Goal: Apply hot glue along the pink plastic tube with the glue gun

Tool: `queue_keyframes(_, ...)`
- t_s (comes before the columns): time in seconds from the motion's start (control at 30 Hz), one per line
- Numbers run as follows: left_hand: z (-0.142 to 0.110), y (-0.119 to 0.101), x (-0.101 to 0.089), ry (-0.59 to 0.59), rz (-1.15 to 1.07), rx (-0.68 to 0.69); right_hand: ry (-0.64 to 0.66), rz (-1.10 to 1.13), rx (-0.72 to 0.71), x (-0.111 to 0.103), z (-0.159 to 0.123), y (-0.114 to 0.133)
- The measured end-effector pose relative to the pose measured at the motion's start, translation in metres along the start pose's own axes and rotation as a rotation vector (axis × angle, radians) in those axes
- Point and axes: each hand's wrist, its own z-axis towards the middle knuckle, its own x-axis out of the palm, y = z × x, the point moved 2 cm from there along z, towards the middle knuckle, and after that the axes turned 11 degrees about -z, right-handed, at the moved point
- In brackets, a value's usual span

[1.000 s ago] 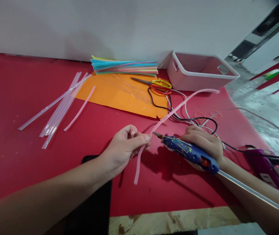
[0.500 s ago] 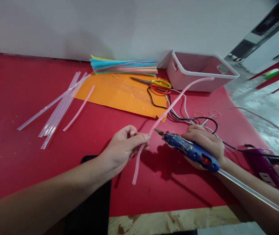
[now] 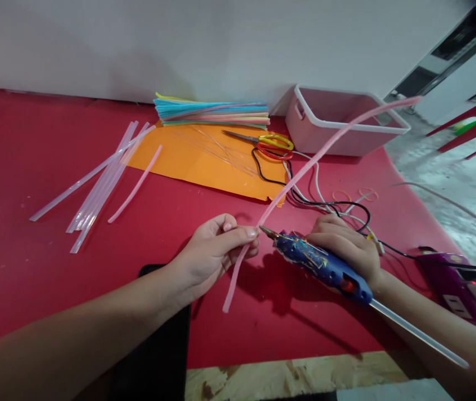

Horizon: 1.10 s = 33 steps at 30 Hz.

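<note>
Between thumb and fingers, my left hand (image 3: 221, 248) pinches a long pink pipe cleaner (image 3: 319, 153) that slants up to the right, its short end hanging below my fingers. My right hand (image 3: 346, 248) is wrapped round a blue hot glue gun (image 3: 324, 264). Its metal nozzle is at the pipe cleaner, right beside my left thumb; I cannot tell if they touch. A clear glue stick (image 3: 419, 334) pokes out of the gun's rear. A shorter pink pipe cleaner (image 3: 135, 184) lies on the red table (image 3: 37, 289) to the left.
Several spare glue sticks (image 3: 104, 184) lie at left. A bundle of coloured pipe cleaners (image 3: 213, 113) and scissors (image 3: 258, 141) rest on an orange sheet (image 3: 204, 161). A pink bin (image 3: 342, 136) stands behind. Cables run right toward a purple power strip (image 3: 451, 287). A black object (image 3: 158, 345) lies under my left forearm.
The glue gun has moved slightly left, bringing its nozzle closer to my left thumb. The pipe cleaner's far end has swung up and right, now in front of the bin's right side.
</note>
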Motion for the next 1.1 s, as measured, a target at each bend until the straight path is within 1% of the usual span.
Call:
queue_keyframes(0.03,-0.0003,-0.0001,0.0008,0.000,0.000,-0.006,0.018,-0.005,-0.007,0.0006,-0.0001,0.0000)
queue_keyframes(0.17,-0.0016,-0.0009,0.0035,-0.002,0.013,-0.018,-0.015,-0.027,0.018,0.0006,-0.0013,-0.0019)
queue_keyframes(0.3,-0.0018,-0.0010,0.0033,-0.012,0.022,-0.009,0.031,-0.019,-0.010,0.0003,-0.0005,-0.0022)
queue_keyframes(0.5,-0.0014,-0.0012,0.0026,0.011,0.001,0.005,0.008,-0.036,-0.011,-0.0001,0.0027,-0.0005)
queue_keyframes(0.73,-0.0033,-0.0021,0.0033,-0.009,-0.004,0.004,0.019,-0.082,-0.004,-0.0003,-0.0005,-0.0019)
queue_keyframes(1.1,-0.0021,-0.0020,0.0031,0.038,-0.012,-0.012,0.006,-0.087,0.018,0.0001,-0.0003,-0.0007)
